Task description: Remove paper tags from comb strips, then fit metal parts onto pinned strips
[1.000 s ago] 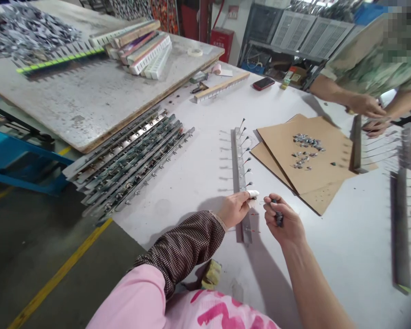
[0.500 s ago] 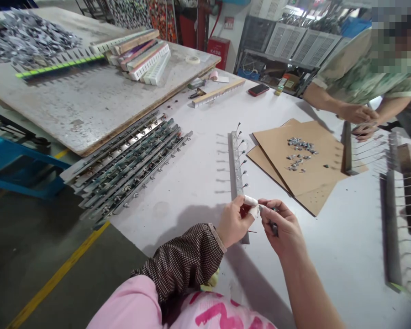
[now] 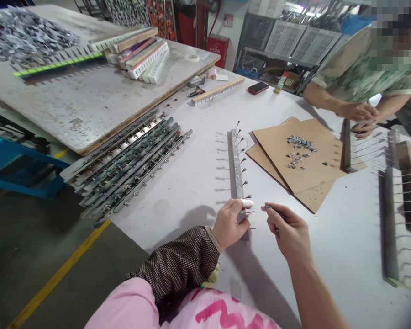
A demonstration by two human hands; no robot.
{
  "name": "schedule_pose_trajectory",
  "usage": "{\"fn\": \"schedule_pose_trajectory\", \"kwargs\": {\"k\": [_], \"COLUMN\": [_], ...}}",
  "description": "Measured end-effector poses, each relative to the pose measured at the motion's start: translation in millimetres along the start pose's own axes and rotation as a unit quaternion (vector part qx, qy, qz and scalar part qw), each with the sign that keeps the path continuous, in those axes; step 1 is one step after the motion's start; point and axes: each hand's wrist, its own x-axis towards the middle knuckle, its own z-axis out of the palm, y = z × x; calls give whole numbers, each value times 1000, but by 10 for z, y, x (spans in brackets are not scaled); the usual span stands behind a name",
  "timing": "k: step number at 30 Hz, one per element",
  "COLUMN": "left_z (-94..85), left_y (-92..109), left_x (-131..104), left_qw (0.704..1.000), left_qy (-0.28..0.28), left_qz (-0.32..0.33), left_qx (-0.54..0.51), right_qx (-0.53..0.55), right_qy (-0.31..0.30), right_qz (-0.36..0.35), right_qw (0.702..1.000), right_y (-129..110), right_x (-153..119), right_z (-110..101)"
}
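Observation:
A narrow grey bar lies on the white table, with thin wire pins sticking out to its right. Small dark grey pieces cap several of these pins. My left hand, white covers on its thumb and forefinger, is closed over the near part of the bar. A bare reddish pin shows between those two fingertips. Just to the right, apart from the pins, my right hand pinches a small grey-teal piece. Its curled fingers partly hide something dark in the palm.
Loose grey pieces lie on brown cardboard sheets. Metal clamp bars are stacked at left. A co-worker's hands work at another pinned bar. A phone lies at the back; more pinned bars stand right.
My hands have drawn apart; the right moved slightly right with a small piece at its fingertips. A further capped pin now shows just above my left fingers.

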Motion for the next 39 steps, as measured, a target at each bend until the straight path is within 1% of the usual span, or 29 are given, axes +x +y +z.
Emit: {"fn": "schedule_pose_trajectory", "kwargs": {"k": [2, 4, 6, 8, 11, 15, 20, 24, 28, 30, 32, 34, 35, 36, 37, 39], "left_z": [-18, -9, 14, 33, 42, 44, 54, 51, 43, 41, 41, 46, 52, 62, 74, 105], "left_y": [-83, -153, -198, -222, -238, -255, -275, -271, -253, -244, -233, -222, -218, -215, -214, -222], "left_x": [-35, -58, -64, -58, -48, -51, -58, -48, -58, -77, -94, -96, -90, -78, -63, -32], "left_qw": [999, 998, 997, 997, 997, 997, 996, 996, 995, 996, 998, 999, 997, 995, 991, 982], "left_qy": [-18, -52, -66, -64, -65, -66, -65, -67, -75, -65, -50, -41, -44, -49, -56, -69], "left_qz": [-23, -31, -39, -45, -40, -30, -13, -3, -14, -24, -21, 4, 27, 51, 74, 106], "left_qx": [17, 22, 23, 24, 28, 39, 52, 58, 69, 59, 37, 36, 49, 72, 98, 138], "right_qx": [-103, -190, -240, -270, -298, -320, -335, -350, -372, -363, -317, -213, -141, -63, 12, 128], "right_qy": [-42, -78, -98, -98, -86, -89, -84, -94, -110, -120, -130, -121, -107, -87, -62, -17], "right_qz": [-42, -101, -152, -180, -208, -237, -255, -276, -288, -265, -202, -94, -34, 25, 77, 153], "right_qw": [993, 973, 954, 941, 928, 913, 903, 890, 876, 885, 918, 965, 984, 994, 995, 980], "right_y": [25, 31, 20, 2, -21, -48, -87, -83, -68, -69, -63, -31, -1, 36, 80, 172], "right_x": [25, 33, 35, 38, 45, 42, 20, 6, 6, 9, 15, 26, 34, 44, 55, 80], "right_z": [-80, -119, -123, -106, -73, -36, -35, -9, 64, 74, 48, -1, -27, -48, -64, -77]}}
